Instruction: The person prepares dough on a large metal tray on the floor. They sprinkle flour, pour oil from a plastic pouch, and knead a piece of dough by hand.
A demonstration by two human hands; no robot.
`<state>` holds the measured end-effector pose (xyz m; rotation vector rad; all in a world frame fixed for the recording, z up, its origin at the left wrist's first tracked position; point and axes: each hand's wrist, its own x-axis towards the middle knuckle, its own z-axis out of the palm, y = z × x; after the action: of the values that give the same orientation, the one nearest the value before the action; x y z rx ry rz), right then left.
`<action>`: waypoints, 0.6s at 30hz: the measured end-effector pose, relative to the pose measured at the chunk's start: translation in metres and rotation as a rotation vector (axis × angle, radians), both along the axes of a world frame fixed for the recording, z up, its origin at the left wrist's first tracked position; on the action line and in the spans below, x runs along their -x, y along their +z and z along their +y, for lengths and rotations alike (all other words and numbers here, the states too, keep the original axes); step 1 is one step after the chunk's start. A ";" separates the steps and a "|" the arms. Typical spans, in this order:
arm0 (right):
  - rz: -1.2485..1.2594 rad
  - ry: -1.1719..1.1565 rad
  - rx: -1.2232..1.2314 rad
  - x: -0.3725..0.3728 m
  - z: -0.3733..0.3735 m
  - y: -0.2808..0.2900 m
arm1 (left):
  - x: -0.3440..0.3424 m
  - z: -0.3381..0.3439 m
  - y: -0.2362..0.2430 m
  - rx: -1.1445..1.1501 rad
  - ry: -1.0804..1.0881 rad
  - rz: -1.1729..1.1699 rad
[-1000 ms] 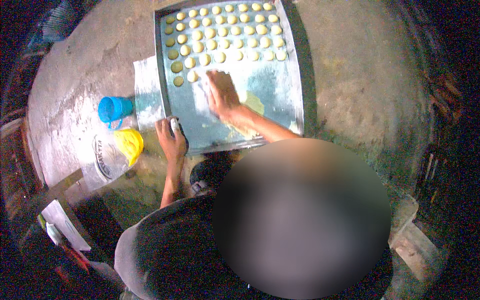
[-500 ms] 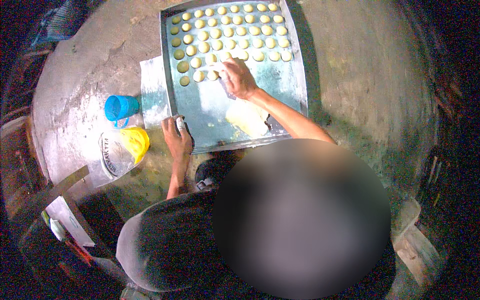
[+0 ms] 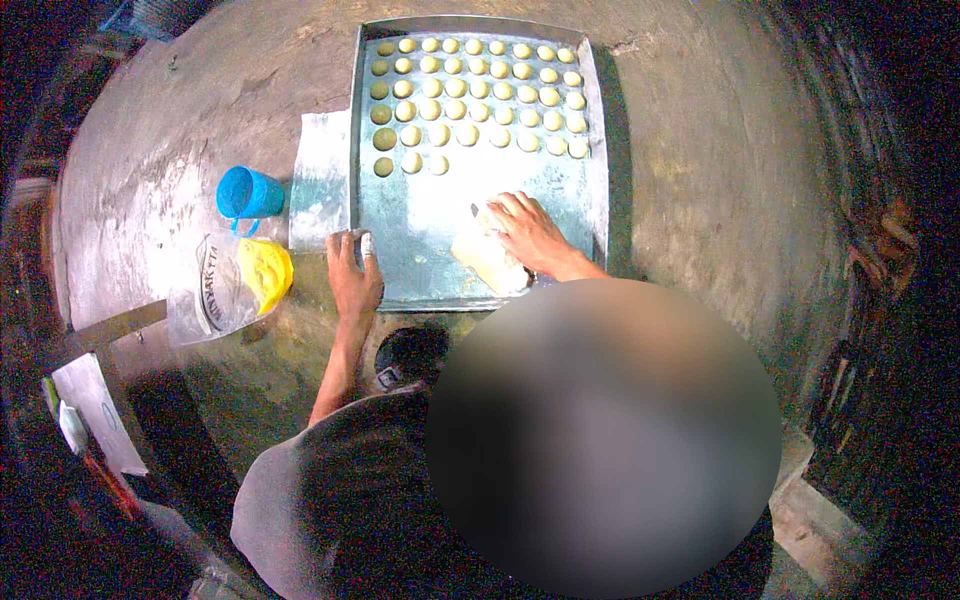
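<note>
The tray lies on the floor, with pale rounds in rows across its far part; the nearest row has only 3, at the tray's left. The dough is a flattened lump in the tray's near right part.

The right hand is over the dough, its grip bent around the far edge; I cannot tell whether it is pinching a piece or only resting there. A small dark tip shows by its thumb, too small to name. The left hand is at the tray's left wall near the corner; whether its grip is clamped on the rim or merely laid against it, I cannot tell.

The likeliest trouble would be the tray sliding or turning, if the right hand pushed hard while the left bore lightly; rounds could then roll together. A sleeve or wrist passing low over the tray might flatten the nearest 3. Left of the tray, past the pale sheet, a blue mug could tip if the left elbow swung out; the bag just nearer could be dragged.
</note>
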<state>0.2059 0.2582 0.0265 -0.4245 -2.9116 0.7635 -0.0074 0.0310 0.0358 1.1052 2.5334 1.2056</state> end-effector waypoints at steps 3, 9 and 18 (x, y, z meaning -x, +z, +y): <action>-0.112 0.011 -0.059 0.005 0.012 0.007 | -0.001 0.002 0.002 0.024 -0.013 -0.030; -0.164 0.067 0.007 0.021 0.025 0.018 | -0.002 -0.001 0.001 -0.006 0.009 -0.048; -0.159 0.214 0.044 0.020 0.028 0.012 | 0.000 -0.002 0.003 -0.028 0.011 0.031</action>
<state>0.1860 0.2858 0.0381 -0.1862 -3.1304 0.8599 -0.0079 0.0286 0.0386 1.1253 2.5565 1.2399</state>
